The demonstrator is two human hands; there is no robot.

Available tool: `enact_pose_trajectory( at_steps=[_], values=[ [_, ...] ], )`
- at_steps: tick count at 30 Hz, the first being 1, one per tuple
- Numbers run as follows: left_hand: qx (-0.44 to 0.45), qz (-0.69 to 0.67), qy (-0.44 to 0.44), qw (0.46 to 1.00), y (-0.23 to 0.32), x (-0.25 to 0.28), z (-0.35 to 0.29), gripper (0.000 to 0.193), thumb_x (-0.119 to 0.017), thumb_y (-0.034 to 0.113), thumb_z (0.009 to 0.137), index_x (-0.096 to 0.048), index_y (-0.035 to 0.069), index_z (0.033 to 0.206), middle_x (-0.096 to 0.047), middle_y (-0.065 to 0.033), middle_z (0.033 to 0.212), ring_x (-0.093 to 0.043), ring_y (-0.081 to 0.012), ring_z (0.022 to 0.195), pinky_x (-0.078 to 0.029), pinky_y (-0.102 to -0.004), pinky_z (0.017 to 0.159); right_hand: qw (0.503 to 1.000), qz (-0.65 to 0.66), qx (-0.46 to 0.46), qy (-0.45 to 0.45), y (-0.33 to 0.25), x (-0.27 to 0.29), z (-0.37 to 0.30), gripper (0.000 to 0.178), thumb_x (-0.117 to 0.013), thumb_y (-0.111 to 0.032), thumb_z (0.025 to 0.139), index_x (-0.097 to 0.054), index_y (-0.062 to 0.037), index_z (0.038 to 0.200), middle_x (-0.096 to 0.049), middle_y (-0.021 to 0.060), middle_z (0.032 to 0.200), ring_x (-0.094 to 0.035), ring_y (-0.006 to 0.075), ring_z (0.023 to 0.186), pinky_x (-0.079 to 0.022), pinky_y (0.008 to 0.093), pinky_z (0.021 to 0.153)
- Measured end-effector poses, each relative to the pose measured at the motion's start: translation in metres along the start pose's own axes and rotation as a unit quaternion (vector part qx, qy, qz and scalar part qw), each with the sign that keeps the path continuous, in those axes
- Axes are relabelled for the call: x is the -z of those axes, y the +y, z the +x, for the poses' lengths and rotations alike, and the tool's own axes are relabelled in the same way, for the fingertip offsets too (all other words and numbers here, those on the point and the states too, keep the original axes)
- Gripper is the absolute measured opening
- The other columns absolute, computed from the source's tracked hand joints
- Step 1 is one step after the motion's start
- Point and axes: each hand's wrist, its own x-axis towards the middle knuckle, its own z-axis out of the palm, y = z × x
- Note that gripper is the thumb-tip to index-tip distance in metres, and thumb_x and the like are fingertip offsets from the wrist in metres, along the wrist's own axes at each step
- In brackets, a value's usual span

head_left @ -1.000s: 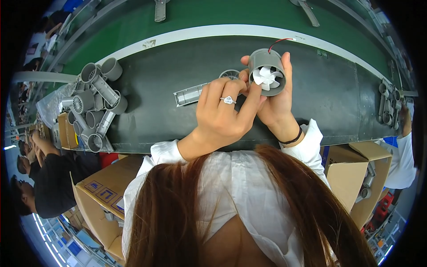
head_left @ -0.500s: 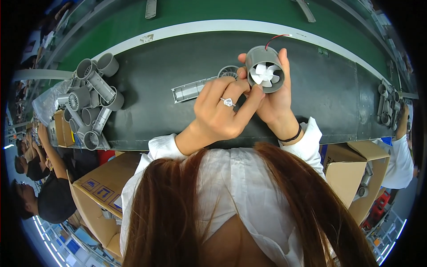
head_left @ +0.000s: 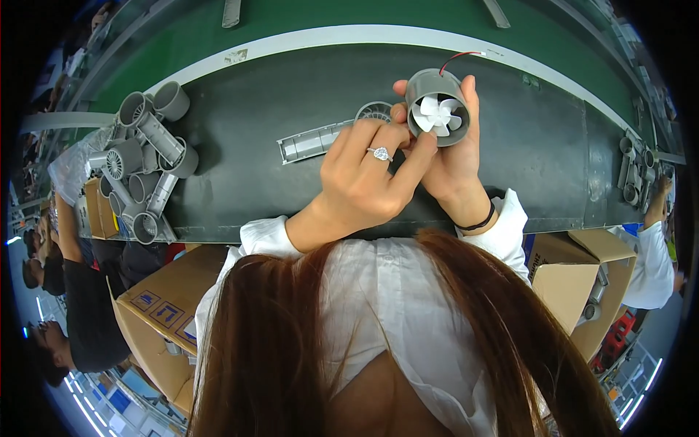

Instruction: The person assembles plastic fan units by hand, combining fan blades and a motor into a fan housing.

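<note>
A grey cylindrical fan housing (head_left: 424,81) is tilted so its open end faces me, with a white fan blade wheel (head_left: 436,115) inside. From its far rim a thin red-and-black wire (head_left: 457,56) leads to a small white plug. My right hand (head_left: 456,164), with a black band on the wrist, wraps round the housing from the right and below. My left hand (head_left: 365,171), wearing a ring, is closed at the housing's near left rim, thumb tip by the blades. Behind the left fingers lies a grey handle-shaped shell (head_left: 309,146) with a round grilled end, partly hidden.
Grey plastic shells (head_left: 145,156) are heaped at the left of the dark work surface (head_left: 247,131). Open cardboard boxes stand near me, one on the left (head_left: 156,298) and one on the right (head_left: 564,284). Other people work at both sides; more grey parts (head_left: 635,171) lie far right.
The fan housing sits slightly higher and further right in view, both hands still on it. The white blades have turned a little. At the left, another person's arm has shifted.
</note>
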Motion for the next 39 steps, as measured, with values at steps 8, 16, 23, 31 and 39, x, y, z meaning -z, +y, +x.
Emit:
enact_pose_trajectory(
  at_steps=[8,16,23,31,39],
  values=[
    [0.006,0.005,-0.011,1.000,0.001,-0.001,-0.002,0.035,-0.070,0.002,0.052,-0.072,0.011,0.086,-0.054,-0.0013,0.071,-0.051,-0.0179,0.062,-0.043,-0.0258,0.047,0.999,-0.016,0.005,0.045,0.003,0.003,0.001,0.068,-0.036,-0.070,0.088,-0.060,-0.0079,0.102,-0.063,0.0072,0.098,-0.061,0.0213,0.077,-0.051,0.0385,0.063],
    [-0.003,-0.006,0.014,1.000,0.000,-0.001,-0.005,0.032,-0.063,0.008,0.057,-0.071,0.009,0.088,-0.054,-0.0035,0.076,-0.052,-0.0172,0.064,-0.041,-0.0268,0.050,0.999,-0.021,0.018,0.034,0.001,-0.001,-0.001,0.069,-0.035,-0.069,0.088,-0.060,-0.0064,0.101,-0.064,0.0081,0.098,-0.061,0.0217,0.077,-0.051,0.0369,0.064],
    [0.012,-0.003,0.004,1.000,0.001,0.000,-0.004,0.037,-0.069,0.002,0.052,-0.073,0.011,0.088,-0.056,-0.0021,0.072,-0.052,-0.0186,0.061,-0.043,-0.0255,0.047,0.999,-0.014,0.019,0.031,0.002,0.002,0.000,0.067,-0.037,-0.068,0.088,-0.059,-0.0069,0.100,-0.064,0.0084,0.098,-0.061,0.0217,0.078,-0.052,0.0362,0.066],
    [0.007,0.005,-0.001,1.000,0.001,0.000,-0.005,0.035,-0.069,0.002,0.053,-0.073,0.012,0.086,-0.055,-0.0012,0.071,-0.052,-0.0180,0.061,-0.043,-0.0260,0.047,0.999,0.001,0.021,0.048,0.003,-0.001,0.000,0.063,-0.038,-0.066,0.090,-0.059,-0.0079,0.100,-0.064,0.0103,0.098,-0.062,0.0223,0.080,-0.052,0.0345,0.070],
    [-0.048,-0.084,0.029,0.995,-0.002,0.013,-0.005,0.027,-0.068,0.010,0.056,-0.070,0.009,0.083,-0.056,-0.0031,0.075,-0.052,-0.0175,0.061,-0.041,-0.0251,0.047,0.910,-0.315,0.267,0.039,-0.003,-0.001,-0.005,0.079,-0.046,-0.068,0.084,-0.055,0.0055,0.113,-0.063,0.0123,0.088,-0.061,0.0170,0.076,-0.050,0.0271,0.064]
  ],
)
